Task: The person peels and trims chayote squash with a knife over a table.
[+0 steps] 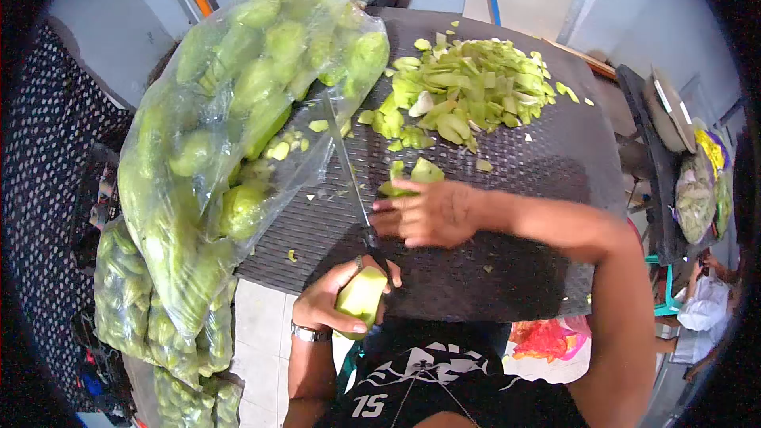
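My left hand (pixel 331 295) is closed around a pale, peeled chayote (pixel 361 299), and the dark handle of a long knife (pixel 346 162) sits in the same grip. The blade points away from me across the table, toward the plastic bag. My right hand (pixel 432 212) is low over the dark woven tabletop (pixel 507 246), fingers stretched to the left and somewhat blurred. Just beyond its fingers lie several green cut pieces (pixel 412 177); whether it touches them I cannot tell. A big heap of green chayote peelings (pixel 468 91) lies farther back.
A large clear bag of chayotes (pixel 230 103) covers the table's left side. More filled bags (pixel 151 301) are stacked below it. At right, a dark side table (pixel 654 166) carries a round pan (pixel 670 111) and bagged produce (pixel 696 194). A red plastic bag (pixel 543 339) lies under the near edge.
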The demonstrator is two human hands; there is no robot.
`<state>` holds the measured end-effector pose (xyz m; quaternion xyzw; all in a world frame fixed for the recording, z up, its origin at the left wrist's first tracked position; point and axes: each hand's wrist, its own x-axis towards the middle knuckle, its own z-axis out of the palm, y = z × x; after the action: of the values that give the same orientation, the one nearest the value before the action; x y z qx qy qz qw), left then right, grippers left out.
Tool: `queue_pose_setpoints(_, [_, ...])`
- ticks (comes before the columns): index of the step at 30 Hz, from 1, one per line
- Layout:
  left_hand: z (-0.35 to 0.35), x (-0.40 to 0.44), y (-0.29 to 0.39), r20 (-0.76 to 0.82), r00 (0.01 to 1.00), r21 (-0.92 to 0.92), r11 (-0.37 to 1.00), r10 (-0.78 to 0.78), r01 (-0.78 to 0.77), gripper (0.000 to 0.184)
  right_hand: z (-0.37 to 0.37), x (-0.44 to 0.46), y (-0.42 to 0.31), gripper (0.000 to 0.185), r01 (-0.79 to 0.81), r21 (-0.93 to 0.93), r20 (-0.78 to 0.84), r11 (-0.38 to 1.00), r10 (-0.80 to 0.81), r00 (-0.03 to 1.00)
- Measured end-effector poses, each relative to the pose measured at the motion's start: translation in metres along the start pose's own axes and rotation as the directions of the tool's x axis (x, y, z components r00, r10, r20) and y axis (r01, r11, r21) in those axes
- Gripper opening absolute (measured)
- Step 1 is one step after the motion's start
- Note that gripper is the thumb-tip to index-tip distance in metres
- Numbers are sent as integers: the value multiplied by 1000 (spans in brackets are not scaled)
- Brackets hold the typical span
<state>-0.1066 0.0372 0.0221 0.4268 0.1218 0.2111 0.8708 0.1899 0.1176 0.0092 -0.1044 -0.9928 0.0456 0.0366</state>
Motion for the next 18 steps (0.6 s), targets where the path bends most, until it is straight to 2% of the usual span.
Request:
queue_pose_setpoints(3, [-6, 0, -3, 19, 1000, 22, 1000, 9, -9, 65, -4, -5, 63, 52, -39, -109, 12, 993, 41, 999])
queue_pose_setpoints(5, [-5, 0, 1, 29, 999, 35, 999, -19, 18, 65, -22, -16, 100, 52, -89, -91, -36, 992, 86, 996])
queue_pose_setpoints(7, [-4, 2, 1, 40, 999, 42, 999, -24, 22, 65, -31, -27, 138, 50, -106, -218, -65, 970, 94, 993])
queue_pose_setpoints(10, [-2, 2, 1, 47, 998, 50, 998, -33, 31, 65, -41, -42, 184, 48, -212, -412, -63, 886, 205, 977])
queue_pose_setpoints(13, [-3, 1, -2, 41, 998, 39, 999, -37, 35, 66, -47, -48, 202, 43, -225, -410, -102, 884, 201, 974])
queue_pose_setpoints(14, [-2, 1, -1, 36, 998, 28, 999, -41, 40, 66, -43, -53, 199, 35, -271, -449, -226, 852, 185, 956])
queue_pose_setpoints(16, [2, 1, 1, 14, 998, 7, 998, -69, 69, 67, -55, -49, 156, 30, -465, -321, -425, 825, 313, 849])
queue_pose_setpoints(17, [3, 2, 0, 18, 998, 34, 998, -55, 54, 67, -66, -46, 128, 27, -549, -249, -511, 798, 373, 774])
queue_pose_setpoints(18, [2, 3, -1, 28, 999, 30, 999, -46, 46, 67, -76, -44, 97, 18, -581, -152, -729, 799, 306, 612])
